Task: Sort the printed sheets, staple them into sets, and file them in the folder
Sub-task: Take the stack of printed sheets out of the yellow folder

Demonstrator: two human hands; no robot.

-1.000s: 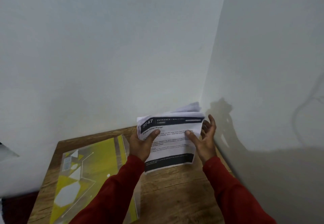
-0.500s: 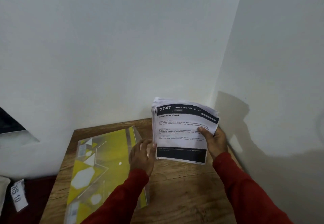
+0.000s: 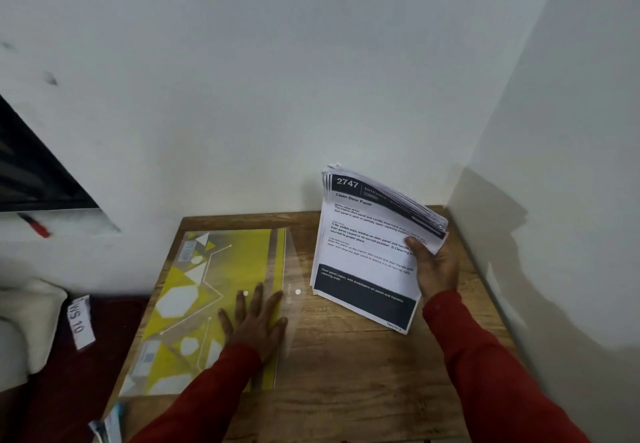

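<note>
Two hands, two separate jobs in the head view. My right hand (image 3: 437, 269) grips the stack of printed sheets (image 3: 370, 252) at its right edge, thumb curled over the top page and fingers under the back, so the pile stands tilted up off the table (image 3: 363, 373), its lower corner near or on the wood; I cannot tell which. The stack's long axis runs from near me up toward the back wall, leaning left at the top. The top page reads "2747" and "Clean Door Panel".

My left hand (image 3: 254, 321) lies flat with fingers spread, pressing on the yellow patterned folder (image 3: 194, 304), which rests on the left part of the table. The folder's long axis also runs away from me, and its right edge sits just beside the stack, with a narrow strip of bare wood between them.

So the sheets lie to the right of my left hand, which would need only a short reach across. I judge the sorting not yet begun. Open wood lies in front of both hands, toward me. Walls close off the far and right sides, so any spreading out has to come toward me.
</note>
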